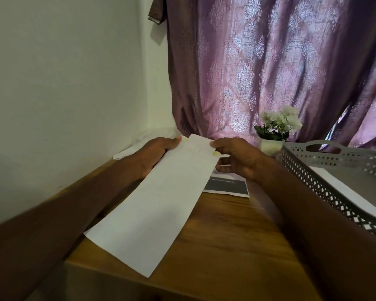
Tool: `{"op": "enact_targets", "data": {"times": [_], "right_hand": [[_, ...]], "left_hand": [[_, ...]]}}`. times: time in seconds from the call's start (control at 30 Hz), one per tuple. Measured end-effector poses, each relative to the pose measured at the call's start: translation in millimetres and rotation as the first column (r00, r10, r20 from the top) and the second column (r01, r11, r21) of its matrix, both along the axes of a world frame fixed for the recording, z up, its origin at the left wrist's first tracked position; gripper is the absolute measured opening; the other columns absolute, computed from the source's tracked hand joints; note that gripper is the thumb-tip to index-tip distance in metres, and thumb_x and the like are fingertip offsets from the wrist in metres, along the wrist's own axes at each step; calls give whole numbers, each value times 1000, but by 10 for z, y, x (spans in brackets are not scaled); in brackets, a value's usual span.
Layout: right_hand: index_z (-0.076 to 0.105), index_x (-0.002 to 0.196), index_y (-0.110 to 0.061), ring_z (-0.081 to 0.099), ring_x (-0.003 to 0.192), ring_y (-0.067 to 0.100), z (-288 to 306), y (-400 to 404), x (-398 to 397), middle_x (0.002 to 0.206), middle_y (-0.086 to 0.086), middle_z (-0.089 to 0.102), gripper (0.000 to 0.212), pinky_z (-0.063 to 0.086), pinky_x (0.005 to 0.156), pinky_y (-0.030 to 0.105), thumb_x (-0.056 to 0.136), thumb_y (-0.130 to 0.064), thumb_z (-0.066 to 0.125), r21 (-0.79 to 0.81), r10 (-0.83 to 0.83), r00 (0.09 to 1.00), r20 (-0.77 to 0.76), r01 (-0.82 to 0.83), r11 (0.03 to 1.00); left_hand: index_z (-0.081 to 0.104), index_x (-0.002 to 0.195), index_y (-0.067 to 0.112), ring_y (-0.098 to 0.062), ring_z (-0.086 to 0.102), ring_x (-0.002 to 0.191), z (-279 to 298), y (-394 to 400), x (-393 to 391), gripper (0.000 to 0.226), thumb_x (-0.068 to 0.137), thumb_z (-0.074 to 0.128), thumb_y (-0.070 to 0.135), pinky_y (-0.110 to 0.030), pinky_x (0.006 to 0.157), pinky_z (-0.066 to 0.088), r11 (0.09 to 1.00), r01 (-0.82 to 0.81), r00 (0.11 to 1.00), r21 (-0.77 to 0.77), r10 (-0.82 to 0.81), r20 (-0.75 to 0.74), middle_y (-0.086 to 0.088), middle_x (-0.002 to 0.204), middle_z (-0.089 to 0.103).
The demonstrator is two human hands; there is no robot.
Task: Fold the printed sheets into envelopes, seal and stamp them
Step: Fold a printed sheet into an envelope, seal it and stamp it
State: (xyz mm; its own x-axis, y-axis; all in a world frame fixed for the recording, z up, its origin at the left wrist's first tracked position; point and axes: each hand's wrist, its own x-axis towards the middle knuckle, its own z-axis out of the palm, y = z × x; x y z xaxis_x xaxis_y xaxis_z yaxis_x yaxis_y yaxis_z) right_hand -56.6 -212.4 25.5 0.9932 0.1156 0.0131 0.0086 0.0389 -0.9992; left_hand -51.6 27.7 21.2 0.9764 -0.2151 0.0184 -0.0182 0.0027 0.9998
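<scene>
The sheet [159, 198], a long folded strip, hangs above the table [226, 246], its long axis running from the far end toward the person. Both hands pinch that far end: left hand [156, 153] underneath, right hand [237, 157] at the corner.

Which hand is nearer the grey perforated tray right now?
Right. The right hand pinches the folded sheet's far corner, close beside the grey perforated tray; the left hand holds the sheet's other far corner, farther away.
</scene>
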Motion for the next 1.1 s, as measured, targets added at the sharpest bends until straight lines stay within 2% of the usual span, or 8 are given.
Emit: {"op": "enact_targets", "data": {"times": [0.1,0.27,0.37,0.47,0.63,0.83,0.97,1.1], "right_hand": [[70,111,-14,71,75,21,-36,24,9,92,5,77,28,61,67,32,89,-29,76,-2,-5,1000,-11,5,1000],[72,97,-19,72,82,21,-67,123,51,89,2,75,14,59,64,30,86,-12,77,-5,-59,998,-15,59,998],[71,101,-20,71,86,23,-33,137,49,93,4,76,26,57,66,31,83,-2,76,8,-33,998,-44,33,999],[72,102,-18,70,85,23,-37,134,40,92,5,75,21,60,67,32,84,-8,77,9,-14,997,-78,15,1000],[72,99,-16,71,78,20,-63,150,36,82,3,76,14,59,59,29,87,-16,77,9,-74,995,-70,75,997],[75,99,-19,71,85,22,-49,184,30,93,5,78,23,60,66,31,81,-5,80,-12,-48,997,-54,48,999],[74,95,-19,71,82,22,-40,189,-7,90,5,76,17,58,58,28,83,-8,79,7,-40,996,-83,41,999],[72,96,-20,70,79,19,-36,221,-30,90,4,75,14,57,65,30,86,-10,77,-5,-41,998,-42,41,999]], "left_hand": [[72,125,8,-31,74,105,-12,-7,5,40,101,63,39,-43,98,56,1000,22,999,-20,-22,-23,-14,118,77],[76,112,9,-23,78,84,-20,-16,34,33,100,65,38,-34,79,59,1000,19,1000,-11,-19,-7,-13,107,80],[76,108,9,-23,78,82,-24,-2,69,32,100,66,38,-34,81,60,1000,-3,1000,8,3,20,-12,104,81],[77,105,9,-23,79,79,-35,14,64,32,100,65,39,-29,64,62,1000,31,999,-3,-31,-10,-12,100,81],[77,102,9,-21,79,77,-47,2,55,32,102,63,38,-28,63,61,998,56,998,16,-56,-3,-12,98,81],[74,103,8,-20,77,75,-20,-13,32,34,102,62,40,-33,76,58,998,22,999,65,-24,29,-9,92,80],[67,127,0,-37,69,110,-9,-34,15,49,102,61,43,-50,110,51,991,-22,998,130,15,54,-22,123,72],[69,125,1,-39,68,114,-2,-51,13,49,103,59,44,-54,114,47,986,-45,996,162,31,84,-22,123,72]]}}
